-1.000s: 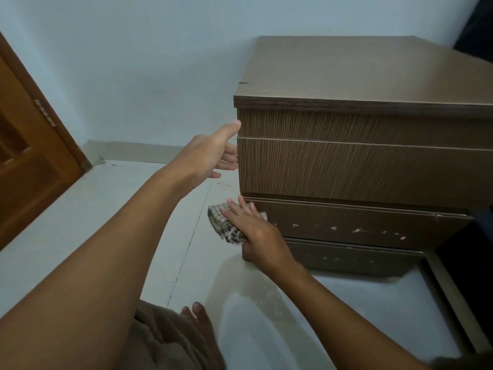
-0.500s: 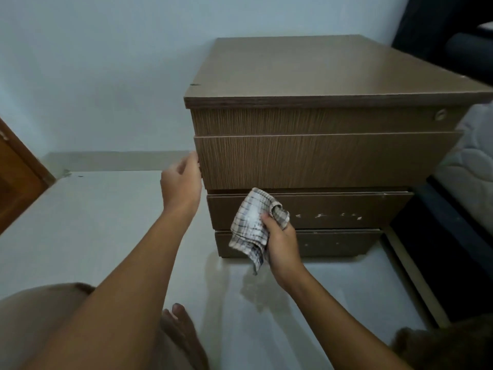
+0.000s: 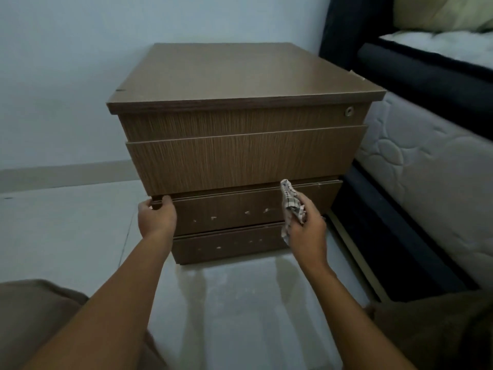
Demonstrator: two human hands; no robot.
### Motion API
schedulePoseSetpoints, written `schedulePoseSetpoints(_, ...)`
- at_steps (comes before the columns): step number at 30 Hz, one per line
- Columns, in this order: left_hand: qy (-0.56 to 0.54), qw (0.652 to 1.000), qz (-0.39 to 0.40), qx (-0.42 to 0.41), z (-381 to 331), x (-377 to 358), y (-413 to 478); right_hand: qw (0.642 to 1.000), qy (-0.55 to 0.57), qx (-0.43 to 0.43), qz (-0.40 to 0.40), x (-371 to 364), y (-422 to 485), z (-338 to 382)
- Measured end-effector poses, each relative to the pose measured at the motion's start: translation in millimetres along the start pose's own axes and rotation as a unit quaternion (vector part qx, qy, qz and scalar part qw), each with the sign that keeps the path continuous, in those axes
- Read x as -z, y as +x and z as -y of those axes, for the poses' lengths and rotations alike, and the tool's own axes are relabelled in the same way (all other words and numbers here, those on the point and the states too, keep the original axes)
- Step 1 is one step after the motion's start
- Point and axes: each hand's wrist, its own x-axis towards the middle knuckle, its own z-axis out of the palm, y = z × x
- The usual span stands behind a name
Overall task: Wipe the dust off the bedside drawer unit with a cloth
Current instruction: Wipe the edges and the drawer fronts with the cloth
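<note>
Dim, bluish light; wide-angle bending at the edges, soft focus, faint sheen on the floor point(image 3: 240, 303).

A home bedroom: a quilted mattress point(image 3: 416, 166) on a dark bed frame point(image 3: 416, 76) stands just beside the bedside drawer unit point(image 3: 240, 156).

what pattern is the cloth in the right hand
The cloth is a light check with dark lines, shown in the head view.

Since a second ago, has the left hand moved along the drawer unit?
Yes. The left hand dropped from the top-left edge of the drawer unit to grip the left end of the third drawer front.
</note>
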Motion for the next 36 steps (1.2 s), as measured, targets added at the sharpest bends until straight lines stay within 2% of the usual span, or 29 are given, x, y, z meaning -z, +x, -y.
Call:
schedulePoseSetpoints(3,-0.004,1.0,-0.023,0.008,2,-4,3,0.992,-0.087,0.039,-0.087,29,18,-14)
schedulePoseSetpoints(7,-0.027,0.999,-0.037,0.018,5,-7,7,0.977,-0.15,0.005,-0.15,59,46,-30)
schedulePoseSetpoints(14,-0.055,0.998,-0.03,0.03,-2,-9,7,0.969,-0.193,-0.022,-0.152,73,66,-47)
schedulePoseSetpoints(20,-0.044,0.998,-0.032,0.032,-2,-8,5,0.952,-0.258,0.037,-0.162,78,72,-52)
schedulePoseSetpoints(23,-0.052,0.998,-0.034,0.029,0,-8,2,0.949,-0.277,0.055,-0.139,78,77,-49)
schedulePoseSetpoints(28,-0.069,0.995,-0.052,0.056,2,-9,-3,0.963,-0.267,0.021,-0.02,77,87,-50)
schedulePoseSetpoints(36,-0.071,0.994,-0.057,0.06,6,-8,-6,0.941,-0.33,0.068,0.026,70,91,-30)
